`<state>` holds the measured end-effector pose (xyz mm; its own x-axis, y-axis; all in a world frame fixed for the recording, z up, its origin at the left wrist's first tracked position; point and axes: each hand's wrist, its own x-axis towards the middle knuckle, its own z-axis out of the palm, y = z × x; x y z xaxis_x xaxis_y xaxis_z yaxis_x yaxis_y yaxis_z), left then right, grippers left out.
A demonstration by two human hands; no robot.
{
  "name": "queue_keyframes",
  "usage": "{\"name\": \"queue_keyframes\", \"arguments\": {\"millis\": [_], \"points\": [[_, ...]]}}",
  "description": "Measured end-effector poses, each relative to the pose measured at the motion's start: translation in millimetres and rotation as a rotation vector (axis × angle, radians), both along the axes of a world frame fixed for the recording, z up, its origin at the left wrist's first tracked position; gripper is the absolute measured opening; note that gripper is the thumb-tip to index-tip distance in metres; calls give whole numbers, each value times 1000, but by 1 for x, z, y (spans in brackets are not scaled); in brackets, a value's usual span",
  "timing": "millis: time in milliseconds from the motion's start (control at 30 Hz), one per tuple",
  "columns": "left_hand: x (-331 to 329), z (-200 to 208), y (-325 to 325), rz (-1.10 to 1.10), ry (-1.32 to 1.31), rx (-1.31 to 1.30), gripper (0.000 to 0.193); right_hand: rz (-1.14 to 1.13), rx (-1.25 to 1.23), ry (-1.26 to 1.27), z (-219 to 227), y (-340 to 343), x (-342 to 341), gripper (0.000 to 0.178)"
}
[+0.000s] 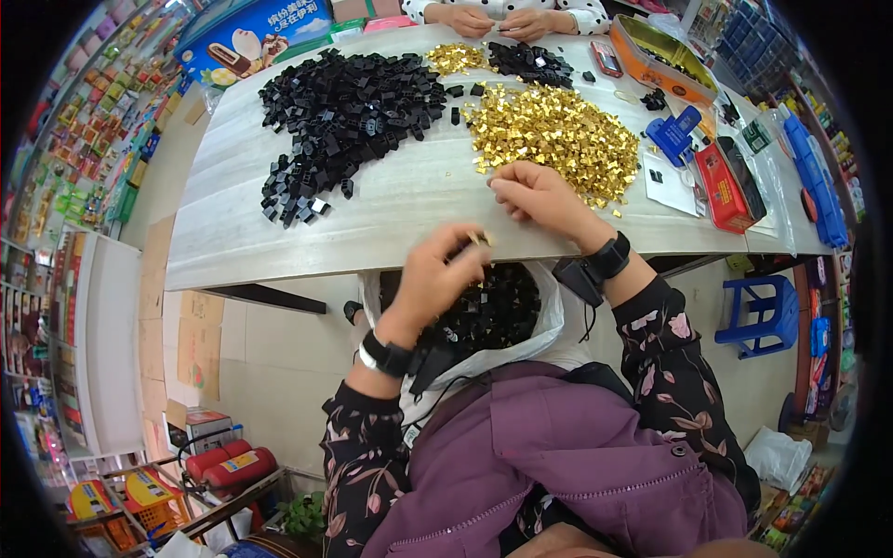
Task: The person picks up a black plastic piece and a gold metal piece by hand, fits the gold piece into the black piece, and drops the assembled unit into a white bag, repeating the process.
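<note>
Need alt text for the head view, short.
Seen from above, a person's left hand holds a small gold piece over a white bag of black parts in their lap, while the right hand rests at the edge of a gold clip pile on a pale table. A black parts pile lies left.

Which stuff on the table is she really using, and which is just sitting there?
In use:
left hand pinching a small gold clip
right hand at the gold clips pile
bag of black pieces on the lap
black pieces pile

Just lying about:
orange tin
blue tool
red case
blue stool
</note>
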<state>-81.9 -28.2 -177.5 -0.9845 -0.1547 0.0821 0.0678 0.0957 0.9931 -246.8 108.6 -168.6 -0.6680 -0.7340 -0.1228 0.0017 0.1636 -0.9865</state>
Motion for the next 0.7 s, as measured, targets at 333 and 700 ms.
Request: {"name": "queue_keyframes", "arguments": {"millis": [333, 700], "points": [[28, -21, -17, -52, 361, -924, 31, -54, 245, 1041, -2, -22, -7, 27], [-16, 9, -111, 516, -92, -1337, 14, -19, 277, 712, 9, -11, -3, 20]]}}
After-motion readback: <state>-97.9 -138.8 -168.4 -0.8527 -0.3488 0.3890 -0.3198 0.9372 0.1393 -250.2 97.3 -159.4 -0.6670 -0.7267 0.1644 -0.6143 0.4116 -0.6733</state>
